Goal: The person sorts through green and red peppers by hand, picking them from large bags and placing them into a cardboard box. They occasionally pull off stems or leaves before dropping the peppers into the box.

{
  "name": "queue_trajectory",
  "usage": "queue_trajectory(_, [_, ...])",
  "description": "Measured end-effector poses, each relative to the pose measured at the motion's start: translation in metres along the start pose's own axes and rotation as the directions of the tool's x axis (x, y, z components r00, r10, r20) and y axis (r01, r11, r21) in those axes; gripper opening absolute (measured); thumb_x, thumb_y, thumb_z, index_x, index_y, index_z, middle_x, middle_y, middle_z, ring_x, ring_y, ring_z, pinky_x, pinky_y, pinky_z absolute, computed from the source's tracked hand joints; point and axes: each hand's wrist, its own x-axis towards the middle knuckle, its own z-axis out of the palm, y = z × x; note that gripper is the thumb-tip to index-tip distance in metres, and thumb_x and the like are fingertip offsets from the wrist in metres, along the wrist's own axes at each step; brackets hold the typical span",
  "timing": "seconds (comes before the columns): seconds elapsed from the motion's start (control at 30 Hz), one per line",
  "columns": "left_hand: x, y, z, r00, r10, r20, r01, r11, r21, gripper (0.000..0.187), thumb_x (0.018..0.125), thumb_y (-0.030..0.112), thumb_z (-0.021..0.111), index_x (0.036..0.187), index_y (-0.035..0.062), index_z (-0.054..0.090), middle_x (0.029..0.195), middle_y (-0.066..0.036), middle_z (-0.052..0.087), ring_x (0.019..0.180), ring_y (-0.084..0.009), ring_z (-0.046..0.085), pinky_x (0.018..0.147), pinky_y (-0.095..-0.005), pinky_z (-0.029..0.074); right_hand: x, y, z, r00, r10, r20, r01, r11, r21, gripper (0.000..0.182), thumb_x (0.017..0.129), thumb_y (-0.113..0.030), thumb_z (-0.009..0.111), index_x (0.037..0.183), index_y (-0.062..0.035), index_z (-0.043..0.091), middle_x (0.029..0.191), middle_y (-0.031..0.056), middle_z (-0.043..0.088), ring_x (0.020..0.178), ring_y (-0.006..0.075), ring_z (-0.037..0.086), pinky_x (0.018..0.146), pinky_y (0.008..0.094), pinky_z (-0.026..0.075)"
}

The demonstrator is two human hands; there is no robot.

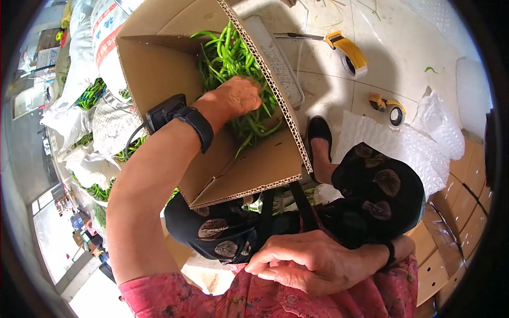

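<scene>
A cardboard box (159, 71) stands tilted in front of me, with a heap of green chili peppers (225, 53) against its far right side. My left hand (233, 99) reaches inside, its curled fingers pressed into the chili peppers; the fingertips are partly hidden. A black band and a dark device (164, 112) are on that wrist. Close to my body, my right hand (313, 259) rests in front of my lap, thumb and forefinger slightly apart, with nothing seen in it. It also wears a black wristband (391, 253).
On the right floor lie a yellow tape dispenser (347, 55), a smaller one (389, 108) and bubble wrap (419, 148). White sacks (114, 122) with more green peppers crowd the left. A pale tray (273, 58) lies beyond the box. Cardboard (461, 206) is at the right.
</scene>
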Motion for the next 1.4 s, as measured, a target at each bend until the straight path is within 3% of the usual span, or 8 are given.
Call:
queue_trajectory(0.47, [-0.006, -0.004, -0.037, 0.976, -0.190, 0.110, 0.198, 0.978, -0.069, 0.015, 0.072, 0.008, 0.066, 0.086, 0.0104, 0.070, 0.090, -0.012, 0.069, 0.094, -0.0318, 0.066, 0.078, -0.0412, 0.055, 0.004, 0.002, 0.005, 0.998, 0.049, -0.051, -0.054, 0.993, -0.106, 0.017, 0.091, -0.003, 0.051, 0.108, -0.0006, 0.056, 0.098, 0.0140, 0.064, 0.089, 0.0293, 0.065, 0.076, 0.0351, 0.051])
queue_trajectory(0.6, [-0.032, -0.010, -0.114, 0.978, -0.168, -0.124, 0.109, 0.917, -0.384, 0.028, 0.076, 0.012, 0.069, 0.102, 0.0040, 0.067, 0.094, -0.019, 0.067, 0.093, -0.0373, 0.065, 0.083, -0.0399, 0.052, 0.007, 0.002, 0.007, 0.996, 0.036, -0.085, -0.046, 0.993, -0.112, 0.016, 0.091, -0.004, 0.053, 0.106, -0.0003, 0.058, 0.095, 0.0136, 0.065, 0.087, 0.0272, 0.066, 0.076, 0.0346, 0.051])
queue_trajectory(0.67, [-0.043, 0.001, -0.171, 0.900, -0.382, 0.210, 0.432, 0.718, -0.546, 0.034, 0.079, 0.018, 0.070, 0.109, 0.0026, 0.066, 0.097, -0.020, 0.067, 0.095, -0.0358, 0.064, 0.085, -0.0386, 0.051, 0.008, -0.001, 0.008, 0.989, 0.073, -0.125, -0.090, 0.987, -0.136, 0.015, 0.092, -0.005, 0.054, 0.105, 0.0006, 0.059, 0.092, 0.0132, 0.066, 0.085, 0.0251, 0.066, 0.075, 0.0336, 0.052])
queue_trajectory(0.8, [-0.081, 0.009, -0.233, 0.886, -0.375, 0.273, 0.423, 0.412, -0.807, 0.025, 0.089, 0.021, 0.066, 0.102, -0.0002, 0.067, 0.084, -0.001, 0.061, 0.075, -0.0115, 0.055, 0.070, -0.0268, 0.046, 0.012, -0.007, 0.008, 0.973, 0.175, -0.150, -0.190, 0.977, -0.092, 0.017, 0.095, -0.010, 0.055, 0.107, 0.0000, 0.060, 0.093, 0.0117, 0.068, 0.082, 0.0185, 0.066, 0.072, 0.0312, 0.052])
queue_trajectory(0.97, [-0.116, 0.030, -0.230, 0.905, -0.402, 0.138, 0.113, -0.087, -0.990, 0.027, 0.085, 0.022, 0.073, 0.098, -0.0006, 0.068, 0.084, -0.001, 0.065, 0.073, -0.0074, 0.057, 0.069, -0.0222, 0.048, 0.017, -0.009, 0.009, 0.947, 0.220, -0.232, -0.233, 0.972, -0.028, 0.023, 0.099, -0.017, 0.053, 0.112, 0.0000, 0.060, 0.094, 0.0085, 0.067, 0.076, 0.0125, 0.062, 0.070, 0.0258, 0.052])
queue_trajectory(1.1, [-0.131, 0.051, -0.226, 0.888, -0.445, 0.118, 0.046, -0.169, -0.985, 0.026, 0.085, 0.018, 0.072, 0.101, -0.0018, 0.067, 0.091, -0.005, 0.068, 0.074, -0.0093, 0.061, 0.071, -0.0242, 0.051, 0.020, -0.013, 0.011, 0.938, 0.224, -0.265, -0.246, 0.968, -0.055, 0.023, 0.098, -0.017, 0.053, 0.112, -0.0001, 0.061, 0.095, 0.0073, 0.067, 0.077, 0.0094, 0.061, 0.069, 0.0249, 0.052])
queue_trajectory(1.33, [-0.136, 0.078, -0.227, 0.878, -0.471, 0.083, 0.022, -0.134, -0.991, 0.028, 0.085, 0.019, 0.072, 0.102, -0.0030, 0.067, 0.086, -0.006, 0.068, 0.073, -0.0109, 0.062, 0.070, -0.0247, 0.051, 0.031, -0.017, 0.018, 0.897, -0.002, -0.442, -0.132, 0.953, -0.272, 0.019, 0.091, -0.008, 0.060, 0.109, -0.0005, 0.060, 0.092, 0.0076, 0.068, 0.071, 0.0107, 0.065, 0.060, 0.0236, 0.052])
queue_trajectory(1.4, [-0.135, 0.089, -0.232, 0.856, -0.511, 0.077, 0.032, -0.097, -0.995, 0.028, 0.085, 0.021, 0.073, 0.100, -0.0027, 0.068, 0.086, -0.006, 0.068, 0.073, -0.0109, 0.062, 0.070, -0.0246, 0.051, 0.042, -0.014, 0.021, 0.751, -0.393, -0.531, 0.028, 0.822, -0.570, 0.023, 0.084, -0.002, 0.067, 0.107, -0.0015, 0.060, 0.089, 0.0086, 0.068, 0.072, 0.0133, 0.067, 0.060, 0.0260, 0.053])
